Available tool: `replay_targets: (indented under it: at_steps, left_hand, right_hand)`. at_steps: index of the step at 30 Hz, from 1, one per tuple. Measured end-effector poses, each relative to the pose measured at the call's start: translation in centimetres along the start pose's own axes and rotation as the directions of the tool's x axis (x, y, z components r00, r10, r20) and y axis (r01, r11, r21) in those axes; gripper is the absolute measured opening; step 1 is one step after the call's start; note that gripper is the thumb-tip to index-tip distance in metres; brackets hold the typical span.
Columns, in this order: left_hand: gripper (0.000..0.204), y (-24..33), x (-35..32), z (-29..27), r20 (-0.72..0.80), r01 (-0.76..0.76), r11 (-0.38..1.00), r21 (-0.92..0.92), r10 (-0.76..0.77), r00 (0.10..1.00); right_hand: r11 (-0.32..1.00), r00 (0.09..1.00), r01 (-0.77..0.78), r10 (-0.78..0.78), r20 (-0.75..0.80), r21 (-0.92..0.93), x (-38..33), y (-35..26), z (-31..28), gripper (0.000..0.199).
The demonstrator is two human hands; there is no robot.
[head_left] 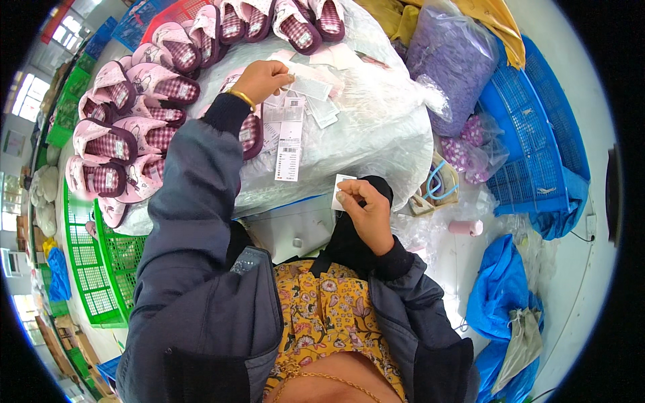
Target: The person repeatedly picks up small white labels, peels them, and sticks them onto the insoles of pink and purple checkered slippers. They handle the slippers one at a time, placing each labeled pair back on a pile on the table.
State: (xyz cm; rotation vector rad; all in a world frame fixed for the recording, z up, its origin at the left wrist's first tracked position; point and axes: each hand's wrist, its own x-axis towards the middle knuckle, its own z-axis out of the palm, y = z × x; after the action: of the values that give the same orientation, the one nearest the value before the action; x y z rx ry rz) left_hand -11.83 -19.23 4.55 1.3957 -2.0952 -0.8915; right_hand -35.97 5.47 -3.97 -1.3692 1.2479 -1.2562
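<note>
My left hand (264, 82) reaches over the plastic-covered table (383, 127), its thumb and fingers pinched on a white paper label (310, 87). Several other labels lie loose just below it, among them a long printed label strip (289, 151). In front of my body, near the table's front edge, my right hand (366, 213) grips a small white sticker (341, 191) between thumb and fingers. A pink slipper (252, 133) with a checked insole is partly hidden under my left forearm. Many more pink slippers (107, 144) stand in rows along the left and far sides.
Green plastic crates (94, 269) stand on the floor at the left. To the right are a clear bag of purple material (450, 67), blue crates (524, 127), a pink roll (465, 228) and a blue sack (497, 289). A red crate (178, 17) sits behind the slippers.
</note>
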Motion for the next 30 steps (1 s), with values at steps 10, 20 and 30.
replay_targets:
  at_steps: [10,20,30]
  left_hand:
    - [0.024,5.2,-12.3,2.1,-0.117,-0.081,0.983,-0.165,0.062,0.991]
    - [0.019,6.7,-16.4,3.5,-0.186,-0.194,0.965,-0.178,0.161,0.969]
    - [0.019,6.0,-17.1,4.0,-0.21,-0.207,0.972,-0.113,0.181,0.961]
  right_hand:
    - [0.992,0.996,0.084,-0.085,0.004,0.094,5.2,-7.8,3.7,0.039]
    - [0.996,0.997,0.065,-0.067,0.03,0.063,5.9,-7.6,5.9,0.044]
    - [0.995,0.997,0.02,-0.027,0.068,0.096,5.4,-8.1,6.2,0.038]
